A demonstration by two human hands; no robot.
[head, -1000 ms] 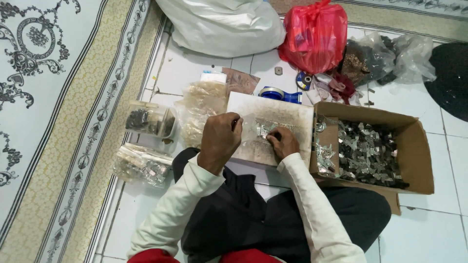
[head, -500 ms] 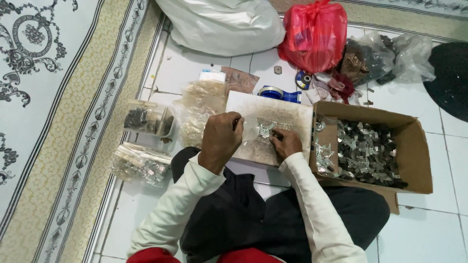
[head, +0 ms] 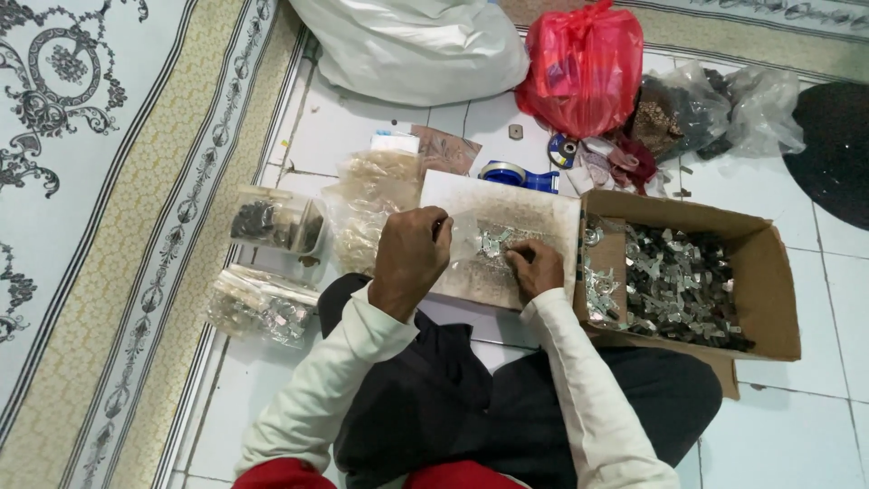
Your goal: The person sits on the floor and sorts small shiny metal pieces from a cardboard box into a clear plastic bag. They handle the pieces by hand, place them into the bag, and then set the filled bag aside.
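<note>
1. Two hands work over one pale board (head: 543, 204) that lies on the person's lap: the left hand (head: 412, 258) is curled narrow, its fingers pinched at the board's near-left edge, though what they pinch is too small to tell; the right hand (head: 534, 269) is bent over a small heap of shiny metal pieces (head: 493, 243) in the middle of the board, fingertips touching them.
2. One open cardboard box (head: 769, 272) stands just to the right of the board, touching it, and is filled with many more metal pieces, too many and too tangled to count.
3. Three clear packets (head: 262, 303) of small parts lie on the tiled floor to the left, one of them a small tub (head: 276, 222) with dark contents.
4. One red plastic bag (head: 584, 68), one large white sack (head: 416, 45) cut off at the top edge, and one crumpled clear bag (head: 715, 109) with dark contents lie beyond the board.
5. One blue tape dispenser (head: 516, 175) is partly hidden behind the board's far edge.
6. One patterned carpet (head: 100, 181) covers the left side; a dark round object (head: 837, 149) is cut off at the right.
7. Cream sleeves hide both wrists.
</note>
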